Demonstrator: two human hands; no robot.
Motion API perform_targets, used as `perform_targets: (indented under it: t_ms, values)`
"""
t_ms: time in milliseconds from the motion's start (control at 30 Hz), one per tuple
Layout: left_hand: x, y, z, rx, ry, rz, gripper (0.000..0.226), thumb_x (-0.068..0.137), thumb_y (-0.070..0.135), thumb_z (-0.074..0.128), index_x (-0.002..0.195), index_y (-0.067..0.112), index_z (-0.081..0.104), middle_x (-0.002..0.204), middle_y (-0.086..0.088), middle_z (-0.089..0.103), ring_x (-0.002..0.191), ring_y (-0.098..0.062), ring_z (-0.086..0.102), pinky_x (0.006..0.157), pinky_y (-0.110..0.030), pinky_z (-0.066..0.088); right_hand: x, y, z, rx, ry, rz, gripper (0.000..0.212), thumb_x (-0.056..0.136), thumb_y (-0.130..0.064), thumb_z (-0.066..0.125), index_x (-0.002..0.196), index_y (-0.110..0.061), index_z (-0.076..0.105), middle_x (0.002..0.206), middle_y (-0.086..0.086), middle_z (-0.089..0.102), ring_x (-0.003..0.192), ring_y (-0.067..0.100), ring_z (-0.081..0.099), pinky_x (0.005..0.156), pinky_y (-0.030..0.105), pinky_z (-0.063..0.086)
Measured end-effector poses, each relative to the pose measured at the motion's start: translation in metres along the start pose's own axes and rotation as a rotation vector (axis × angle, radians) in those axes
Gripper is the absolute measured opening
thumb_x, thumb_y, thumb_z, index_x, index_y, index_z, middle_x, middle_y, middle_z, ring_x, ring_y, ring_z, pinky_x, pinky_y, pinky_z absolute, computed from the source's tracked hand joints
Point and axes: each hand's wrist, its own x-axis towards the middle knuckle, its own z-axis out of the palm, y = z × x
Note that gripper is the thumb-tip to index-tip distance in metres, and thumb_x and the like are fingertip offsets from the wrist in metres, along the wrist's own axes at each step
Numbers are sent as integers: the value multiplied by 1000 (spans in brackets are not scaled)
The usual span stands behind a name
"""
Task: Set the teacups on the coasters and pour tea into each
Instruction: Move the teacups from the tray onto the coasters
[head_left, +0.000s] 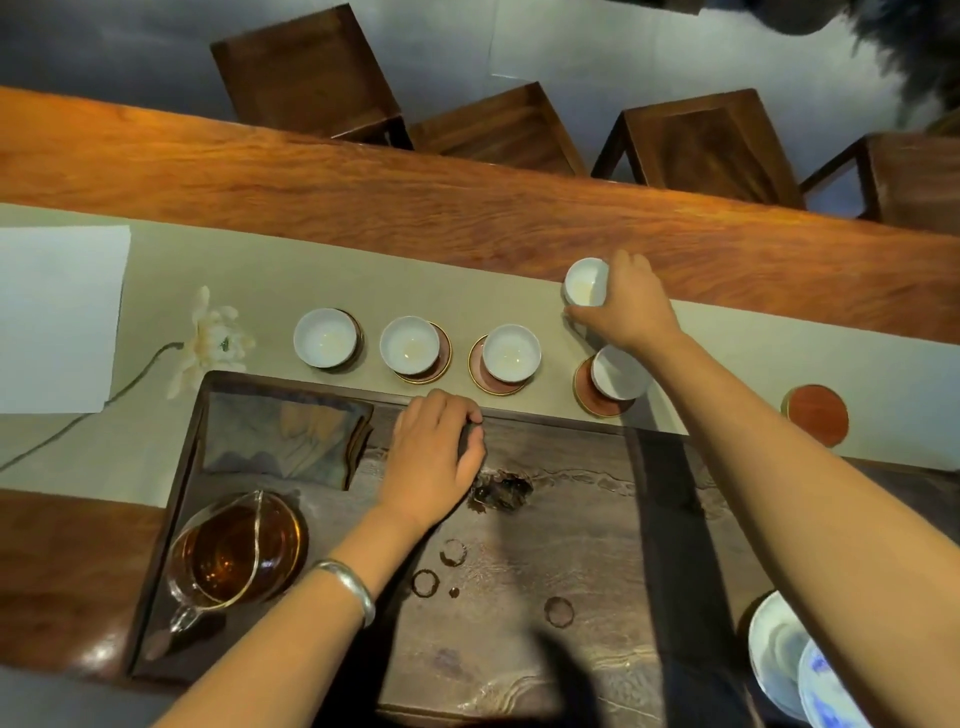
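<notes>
Teacups: four sit on coasters in a row on the runner; a fifth cup (586, 282) is held by the right hand (631, 306), fingers curled round it, above the runner. Cup-setting is the step in hand; next it likely goes to the bare coaster (817, 414) far right. Left hand (435, 451) rests on the tray (571, 519), fingers loosely curled. Pitcher (236, 551) of tea waits; wooden worktop (363, 176), stools (696, 145) beyond

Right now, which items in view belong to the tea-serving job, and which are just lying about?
Job:
four teacups on coasters
fifth teacup, held in right hand
empty coaster
glass pitcher of tea

Lying about:
flower
white paper
folded cloth
blue-and-white dishes
stools
</notes>
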Motion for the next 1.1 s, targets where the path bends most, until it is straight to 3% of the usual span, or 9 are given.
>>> perform_targets:
  t_ms: [333, 533, 633, 800, 1100]
  values:
    - [1, -2, 0, -2, 1, -1, 11, 87, 17, 60, 97, 14, 61, 93, -1, 56, 87, -20, 49, 77, -30, 35, -9, 22, -28, 85, 115, 20, 74, 71, -41, 84, 130, -14, 49, 129, 13, 54, 111, 30, 55, 78, 33, 41]
    - [1, 1, -4, 29, -2, 26, 11, 87, 15, 60, 98, 13, 61, 92, -3, 56, 85, -22, 49, 75, -31, 35, -46, 68, -63, 83, 197, 136, 75, 70, -46, 83, 128, -14, 49, 126, 12, 55, 105, 25, 55, 76, 33, 41]
    - [0, 2, -5, 42, 3, 37, 10, 88, 15, 60, 98, 12, 61, 92, -4, 56, 83, -23, 49, 73, -31, 35, -69, 87, -65, 81, 168, 202, 75, 71, -43, 84, 127, -9, 49, 126, 16, 53, 106, 29, 55, 75, 34, 40]
    - [-1, 3, -6, 52, -10, 44, 11, 89, 14, 59, 99, 11, 60, 96, -6, 58, 89, -26, 50, 78, -37, 39, -98, 100, -50, 62, 84, 320, 75, 79, -38, 81, 135, -3, 45, 130, 22, 53, 116, 40, 55, 88, 42, 47]
    - [-1, 1, -8, 52, -32, 56, 11, 91, 17, 57, 101, 12, 59, 98, -4, 57, 92, -23, 49, 81, -33, 36, -117, 101, -35, 87, 48, 326, 67, 80, -34, 78, 129, 0, 48, 126, 25, 55, 113, 42, 55, 79, 37, 43]
